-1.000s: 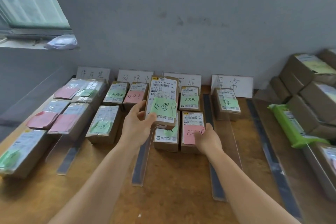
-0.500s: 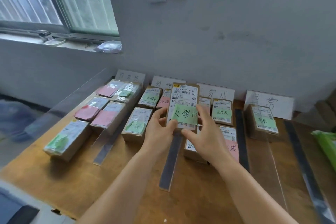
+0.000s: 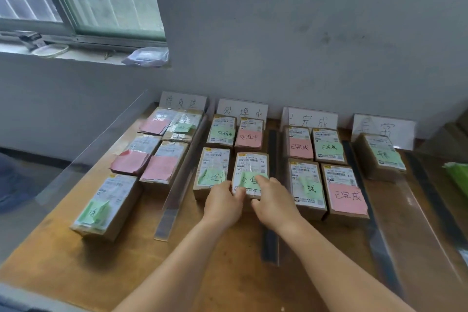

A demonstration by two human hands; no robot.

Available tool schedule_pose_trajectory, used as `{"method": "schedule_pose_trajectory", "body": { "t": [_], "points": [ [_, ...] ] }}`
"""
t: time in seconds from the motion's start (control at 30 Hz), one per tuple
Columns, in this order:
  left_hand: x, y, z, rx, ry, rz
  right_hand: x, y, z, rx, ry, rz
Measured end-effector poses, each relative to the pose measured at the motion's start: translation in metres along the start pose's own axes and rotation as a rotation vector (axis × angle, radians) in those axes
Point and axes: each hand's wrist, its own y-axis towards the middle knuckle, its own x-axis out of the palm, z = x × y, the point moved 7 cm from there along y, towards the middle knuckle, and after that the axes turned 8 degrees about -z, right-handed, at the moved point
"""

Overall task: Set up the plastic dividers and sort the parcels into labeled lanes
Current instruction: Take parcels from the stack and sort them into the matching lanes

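The parcel [image 3: 249, 172], raised before, is now lying on the desk [image 3: 228, 273]; both hands [image 3: 222, 204] [image 3: 274, 201] are gripping its near edge.

Head view, single camera: above the wooden table [image 3: 228, 273], facing forward and down. Near its front edge. Wall behind.

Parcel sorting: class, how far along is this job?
Done: clear dividers stand between lanes, and labelled parcels fill four lanes behind their signs. In hand: the left hand and right hand hold a green-noted parcel down in the second lane. Left: cannot tell; a green packet lies outside.
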Motion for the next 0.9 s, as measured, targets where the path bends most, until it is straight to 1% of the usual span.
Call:
{"method": "schedule_pose_trajectory", "body": {
  "t": [0.13,0.23,0.33,0.43,0.53,0.73,0.9],
  "points": [
    [-0.002,0.016,-0.009,0.005,0.279,-0.022,0.023,0.013,0.003,0.087,0.009,-0.024],
    [-0.005,0.026,-0.011,0.065,0.505,-0.042,0.037,0.022,0.004,0.129,-0.016,-0.050],
    [-0.012,0.036,-0.010,0.178,0.602,-0.025,0.045,0.029,0.004,0.124,-0.063,-0.071],
    [-0.016,0.050,-0.020,0.167,0.694,-0.066,0.049,0.038,0.005,0.144,-0.095,-0.105],
    [-0.016,0.062,-0.030,0.149,0.762,-0.130,0.047,0.045,0.005,0.141,-0.107,-0.086],
    [-0.020,0.079,-0.028,0.249,0.752,-0.134,0.042,0.054,-0.001,0.153,-0.121,-0.058],
    [-0.022,0.080,-0.024,0.286,0.797,-0.145,0.040,0.052,-0.007,0.148,-0.135,-0.059]
  ]
}}
